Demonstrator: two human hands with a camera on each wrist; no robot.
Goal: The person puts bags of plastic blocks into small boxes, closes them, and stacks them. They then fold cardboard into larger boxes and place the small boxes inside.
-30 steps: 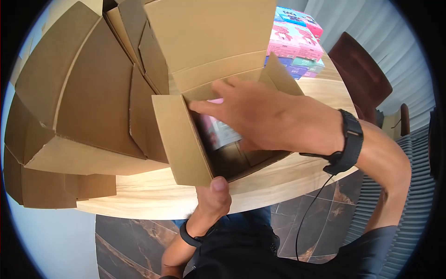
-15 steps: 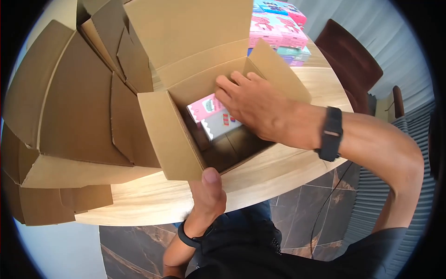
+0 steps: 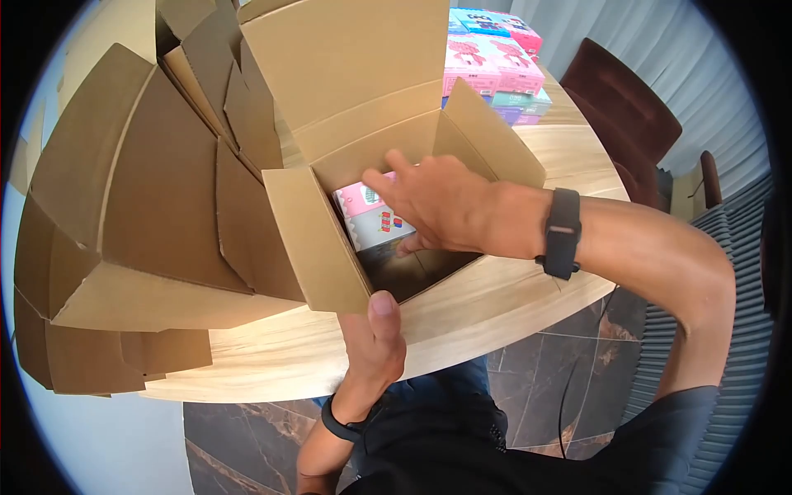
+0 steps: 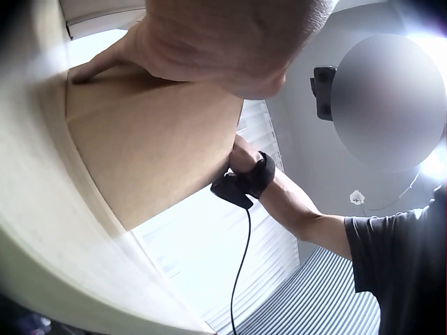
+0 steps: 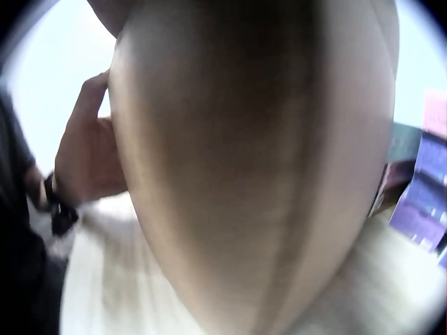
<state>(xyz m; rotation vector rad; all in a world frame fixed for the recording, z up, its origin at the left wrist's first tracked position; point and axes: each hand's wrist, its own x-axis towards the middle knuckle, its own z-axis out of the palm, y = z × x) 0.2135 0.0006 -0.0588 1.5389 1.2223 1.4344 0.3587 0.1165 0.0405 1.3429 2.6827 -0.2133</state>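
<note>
In the head view a small pink-and-white box (image 3: pixel 363 216) lies inside an open cardboard box (image 3: pixel 326 239), near its left wall. My right hand (image 3: pixel 450 202) reaches in over the near rim and holds the small box, fingers over its far part and thumb at its near edge. Its right end is hidden under the palm. My left hand (image 3: pixel 375 342) grips the cardboard box's near left corner from outside, thumb upright at the rim. In the left wrist view a finger (image 4: pixel 98 66) of that hand stretches along the cardboard; the right wrist view shows mostly blurred cardboard (image 5: pixel 230 167).
Large open cartons (image 3: pixel 165 181) crowd the left side. A stack of pink, blue and purple boxes (image 3: pixel 495 66) stands at the back right of the wooden table (image 3: pixel 450 330). A brown chair (image 3: pixel 623 115) is beyond its right edge, and a cable (image 3: pixel 569 396) hangs down nearby.
The right hand brought the small box down into the cardboard box, and its fingers have since spread and shifted over it. The left hand stays at the same corner.
</note>
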